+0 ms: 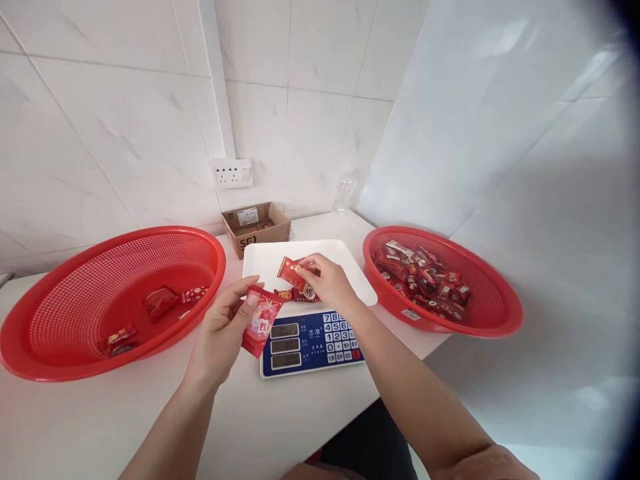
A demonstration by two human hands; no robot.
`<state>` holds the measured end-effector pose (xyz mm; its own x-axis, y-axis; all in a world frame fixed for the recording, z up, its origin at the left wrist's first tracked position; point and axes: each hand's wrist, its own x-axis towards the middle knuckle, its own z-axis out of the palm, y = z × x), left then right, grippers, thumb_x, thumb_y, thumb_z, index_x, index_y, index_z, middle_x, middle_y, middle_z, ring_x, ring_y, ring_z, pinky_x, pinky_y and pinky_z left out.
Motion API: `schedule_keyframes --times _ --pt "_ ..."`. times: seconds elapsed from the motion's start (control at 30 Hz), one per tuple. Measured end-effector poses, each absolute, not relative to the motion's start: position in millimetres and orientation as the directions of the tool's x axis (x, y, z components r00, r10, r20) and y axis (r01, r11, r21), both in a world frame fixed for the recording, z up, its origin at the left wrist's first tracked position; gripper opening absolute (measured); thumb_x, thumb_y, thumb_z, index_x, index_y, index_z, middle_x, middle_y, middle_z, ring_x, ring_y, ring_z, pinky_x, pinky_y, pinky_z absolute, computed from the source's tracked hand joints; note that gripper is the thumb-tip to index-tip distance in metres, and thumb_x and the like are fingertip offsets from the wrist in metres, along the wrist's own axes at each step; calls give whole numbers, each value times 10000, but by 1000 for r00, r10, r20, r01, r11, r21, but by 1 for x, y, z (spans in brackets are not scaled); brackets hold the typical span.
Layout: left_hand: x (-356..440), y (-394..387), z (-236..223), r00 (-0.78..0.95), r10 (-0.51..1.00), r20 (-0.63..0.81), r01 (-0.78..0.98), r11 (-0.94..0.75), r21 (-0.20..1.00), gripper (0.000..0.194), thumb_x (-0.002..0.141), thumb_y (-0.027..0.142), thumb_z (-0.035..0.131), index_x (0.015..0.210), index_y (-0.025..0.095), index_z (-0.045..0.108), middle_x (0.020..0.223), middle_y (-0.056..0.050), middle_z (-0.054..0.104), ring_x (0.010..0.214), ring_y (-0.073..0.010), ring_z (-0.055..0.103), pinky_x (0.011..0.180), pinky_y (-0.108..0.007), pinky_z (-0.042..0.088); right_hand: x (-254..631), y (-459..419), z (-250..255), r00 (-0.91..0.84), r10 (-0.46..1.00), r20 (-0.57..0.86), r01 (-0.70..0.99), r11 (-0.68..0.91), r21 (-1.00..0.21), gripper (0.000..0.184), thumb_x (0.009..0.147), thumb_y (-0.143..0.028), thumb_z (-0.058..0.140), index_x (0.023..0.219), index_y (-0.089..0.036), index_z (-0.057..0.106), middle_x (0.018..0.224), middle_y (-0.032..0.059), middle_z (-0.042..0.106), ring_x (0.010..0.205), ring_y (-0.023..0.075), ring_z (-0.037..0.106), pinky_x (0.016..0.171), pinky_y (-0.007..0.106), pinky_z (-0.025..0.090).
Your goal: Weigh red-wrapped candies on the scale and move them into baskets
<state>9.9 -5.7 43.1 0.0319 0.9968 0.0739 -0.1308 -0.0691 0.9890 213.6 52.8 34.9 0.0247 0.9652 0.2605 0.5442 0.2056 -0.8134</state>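
Observation:
My left hand (pixel 223 330) is closed on a small red pouch (pixel 261 321), held upright just left of the scale's display. My right hand (pixel 326 280) pinches a red candy packet (pixel 291 271) over the white tray (pixel 265 259) of the electronic scale (pixel 311 343). One or two more red candies (pixel 300 294) lie on the tray's front edge under that hand. The scale has a blue keypad panel facing me.
A red mesh basket (pixel 80 280) on the left holds a few red candies (pixel 161 300). A second red basket (pixel 493 313) on the right is piled with several candies (pixel 423 277). A small cardboard box (pixel 256 227) stands behind the scale by the tiled wall, below a socket (pixel 232 173).

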Motion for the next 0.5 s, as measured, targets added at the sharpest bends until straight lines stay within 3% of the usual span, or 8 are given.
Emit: schedule_keyframes --times 0.17,0.3,0.4,0.5 --pt "7 -4 44 35 998 56 -209 -47 977 406 716 407 703 1083 251 626 1153 -55 635 852 -179 635 651 -252 528 207 56 32 33 958 285 586 212 -782 91 836 -247 575 913 -229 621 951 28 712 876 178 654 790 341 482" --pt "5 -4 47 2 998 69 -237 -66 969 368 722 373 703 1060 246 631 1121 -47 645 797 -155 632 634 -240 523 204 50 35 25 888 460 666 328 -670 154 868 -207 506 906 -245 651 904 24 708 846 192 632 786 358 473" --pt "4 -4 49 0 997 72 -228 -70 971 355 730 372 696 1054 243 629 1092 -45 652 814 -160 635 632 -236 521 201 49 29 -129 803 581 690 494 -529 283 861 -103 440 910 -251 676 915 29 705 914 207 596 842 384 454" --pt "4 -4 51 18 997 78 -194 -73 978 361 732 380 692 1063 251 624 1052 -38 665 791 -154 633 634 -243 526 201 49 19 -285 790 543 669 570 -477 391 755 23 422 858 -237 695 915 32 706 955 216 579 864 397 460"
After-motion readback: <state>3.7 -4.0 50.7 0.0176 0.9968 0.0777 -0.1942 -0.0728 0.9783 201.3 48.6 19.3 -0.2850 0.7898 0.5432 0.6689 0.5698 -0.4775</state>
